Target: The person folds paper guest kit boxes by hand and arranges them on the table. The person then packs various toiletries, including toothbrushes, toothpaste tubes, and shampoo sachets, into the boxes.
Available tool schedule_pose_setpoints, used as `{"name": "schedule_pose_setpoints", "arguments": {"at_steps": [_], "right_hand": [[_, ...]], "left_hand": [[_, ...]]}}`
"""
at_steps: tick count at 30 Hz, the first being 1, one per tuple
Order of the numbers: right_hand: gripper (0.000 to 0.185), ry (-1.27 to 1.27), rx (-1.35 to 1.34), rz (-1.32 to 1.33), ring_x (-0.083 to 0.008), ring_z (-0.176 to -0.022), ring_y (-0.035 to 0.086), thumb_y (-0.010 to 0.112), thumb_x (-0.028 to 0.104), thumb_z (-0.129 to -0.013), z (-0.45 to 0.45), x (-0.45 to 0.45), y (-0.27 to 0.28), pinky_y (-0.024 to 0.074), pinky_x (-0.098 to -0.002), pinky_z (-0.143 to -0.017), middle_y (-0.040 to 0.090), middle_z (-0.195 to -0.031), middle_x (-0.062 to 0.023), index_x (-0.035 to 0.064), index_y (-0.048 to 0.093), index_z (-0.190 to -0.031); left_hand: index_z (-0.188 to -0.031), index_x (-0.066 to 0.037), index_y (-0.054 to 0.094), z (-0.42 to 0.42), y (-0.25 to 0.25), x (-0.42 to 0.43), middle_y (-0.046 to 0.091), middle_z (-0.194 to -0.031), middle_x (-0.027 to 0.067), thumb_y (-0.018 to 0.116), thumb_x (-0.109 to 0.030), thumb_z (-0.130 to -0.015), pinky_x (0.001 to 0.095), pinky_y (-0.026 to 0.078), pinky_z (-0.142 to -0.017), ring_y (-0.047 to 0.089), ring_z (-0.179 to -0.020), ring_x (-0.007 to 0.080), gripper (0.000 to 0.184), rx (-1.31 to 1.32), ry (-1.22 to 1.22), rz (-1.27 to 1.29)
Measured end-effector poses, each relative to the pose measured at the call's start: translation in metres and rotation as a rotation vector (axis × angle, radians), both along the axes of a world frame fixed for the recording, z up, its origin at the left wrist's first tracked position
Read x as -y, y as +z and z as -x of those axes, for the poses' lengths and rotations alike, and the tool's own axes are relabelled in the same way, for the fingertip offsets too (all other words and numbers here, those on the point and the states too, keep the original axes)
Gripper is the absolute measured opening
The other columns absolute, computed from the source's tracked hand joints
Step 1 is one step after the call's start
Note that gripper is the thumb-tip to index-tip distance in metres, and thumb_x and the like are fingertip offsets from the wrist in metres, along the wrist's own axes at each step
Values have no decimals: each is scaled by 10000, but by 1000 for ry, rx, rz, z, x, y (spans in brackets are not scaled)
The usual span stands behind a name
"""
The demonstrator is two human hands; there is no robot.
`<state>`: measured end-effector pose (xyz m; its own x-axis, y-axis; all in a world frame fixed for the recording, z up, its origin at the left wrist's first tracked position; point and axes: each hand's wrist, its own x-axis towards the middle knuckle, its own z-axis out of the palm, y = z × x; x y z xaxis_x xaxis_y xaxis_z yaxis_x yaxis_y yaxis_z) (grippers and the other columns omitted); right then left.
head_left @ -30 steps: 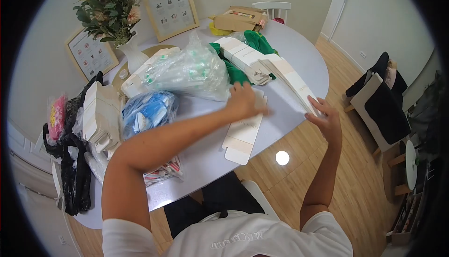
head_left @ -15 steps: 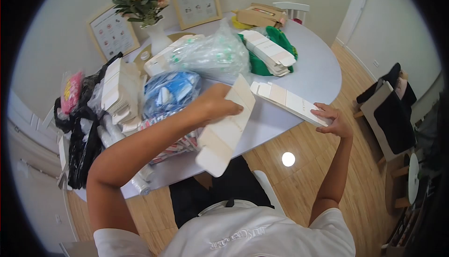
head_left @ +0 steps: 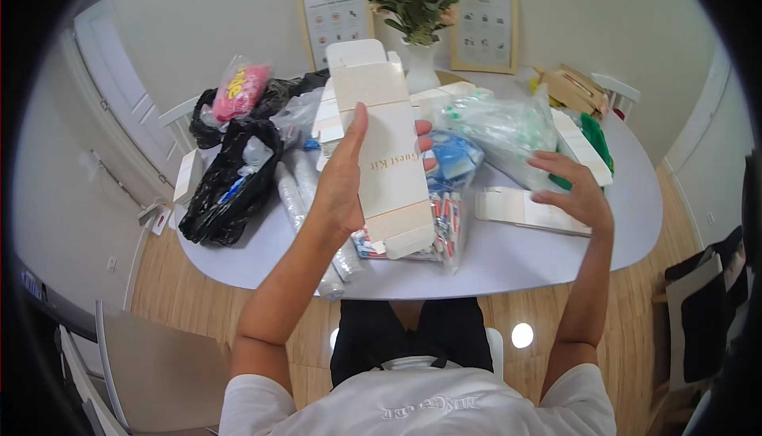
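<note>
A flat, unfolded white-and-cream carton (head_left: 390,138) printed "Guest Kit" is held up in front of me. My left hand (head_left: 341,186) grips it, thumb on the front and fingertips round its right edge. On the right, my right hand (head_left: 581,196) is empty, its fingers apart and slightly curled. Just below that hand another flat carton (head_left: 508,207) lies on the table; I cannot tell whether the fingers touch it. Behind my left hand sit a blue plastic bag (head_left: 454,158) and a clear bag of small red, white and blue packets (head_left: 449,233).
The oval white table (head_left: 627,229) also holds a clear bag (head_left: 508,130), more cartons (head_left: 583,150) on a green bag (head_left: 597,136), black plastic bags (head_left: 230,190), a pink packet (head_left: 242,93), clear plastic rolls (head_left: 305,214) and a flower vase (head_left: 421,67). A chair (head_left: 698,309) stands at right.
My view has swung left. My left hand has raised its carton upright with the print facing me. My right hand has let go of its carton, which now lies on the table.
</note>
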<state>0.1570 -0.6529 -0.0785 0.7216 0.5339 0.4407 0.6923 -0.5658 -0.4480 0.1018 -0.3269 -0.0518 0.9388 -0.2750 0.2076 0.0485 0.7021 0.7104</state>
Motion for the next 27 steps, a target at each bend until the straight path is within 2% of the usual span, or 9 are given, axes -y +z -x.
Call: {"name": "schedule_pose_setpoints", "arguments": {"at_steps": [4, 6, 8, 13, 16, 18, 20, 22, 27], "right_hand": [[266, 255, -365, -647, -115, -866, 609, 601, 117, -855, 16, -116, 22, 479, -213, -745, 647, -929, -81, -14, 597, -1086], [254, 281, -240, -704, -94, -864, 591, 584, 148, -875, 26, -151, 43, 472, -198, -716, 633, -909, -82, -31, 603, -1055], [256, 499, -394, -937, -86, -843, 586, 599, 160, -866, 33, -172, 65, 476, -198, -705, 632, -906, -74, -31, 610, -1035], [241, 530, -278, -886, -76, -771, 587, 606, 131, -846, 41, -187, 96, 486, -210, -679, 632, -867, -62, -38, 611, -1019], [211, 333, 9, -741, -87, -709, 597, 602, 29, -799, 28, -184, 94, 493, -227, -629, 647, -863, -71, -35, 614, -1000], [177, 77, 643, -662, -155, -702, 625, 614, -21, -750, 13, -189, 86, 503, -255, -617, 653, -901, -117, -24, 620, -927], [147, 131, 913, -557, -249, -742, 622, 614, -48, -708, 1, -202, 78, 505, -314, -632, 650, -928, -112, 20, 609, -838], [151, 308, 987, -365, -236, -774, 620, 630, -35, -701, -4, -213, 67, 500, -318, -662, 651, -939, -98, 31, 607, -834], [197, 476, 619, -380, -229, -829, 614, 676, 37, -701, -2, -225, 55, 493, -299, -720, 653, -936, -90, 39, 640, -894]], "left_hand": [[-1251, -17, 406, -9, -10, -7, 541, -1066, 125, 522, -317, -893, 336, 483, -811, 565, -937, 219, 481, 343, 338, -84], [-1266, 0, 401, -6, -5, -8, 514, -1101, 143, 582, -223, -855, 321, 449, -822, 534, -944, 211, 502, 517, 540, -273], [-1284, 22, 381, -7, -2, -14, 493, -1079, 164, 651, -154, -775, 349, 408, -849, 491, -951, 248, 603, 913, 1044, -931], [-1318, -23, 358, -42, 8, -44, 402, -1170, 168, 784, -310, -554, 428, 319, -945, 404, -1077, 346, 920, 1302, 1629, -1268], [-1356, -58, 321, -39, 24, -47, 288, -1317, 197, 751, -435, -610, 493, 260, -996, 286, -1226, 392, 940, 1111, 1649, -1564], [-1412, -126, 206, -52, 21, -40, 148, -1418, 180, 661, -576, -680, 569, 184, -1015, 102, -1318, 410, 972, 1036, 1548, -1381], [-1431, -122, 45, -62, 18, -33, 89, -1442, 178, 600, -667, -686, 639, 162, -981, 68, -1319, 424, 1078, 529, 975, -294], [-1359, 16, 109, -58, 40, -44, 150, -1394, 217, 532, -650, -755, 585, 350, -921, 322, -1247, 340, 994, 246, 324, 164], [-1202, 43, 336, -64, 41, -48, 499, -1040, 189, 537, -547, -797, 487, 452, -860, 566, -885, 290, 744, -65, 158, 346]]}}
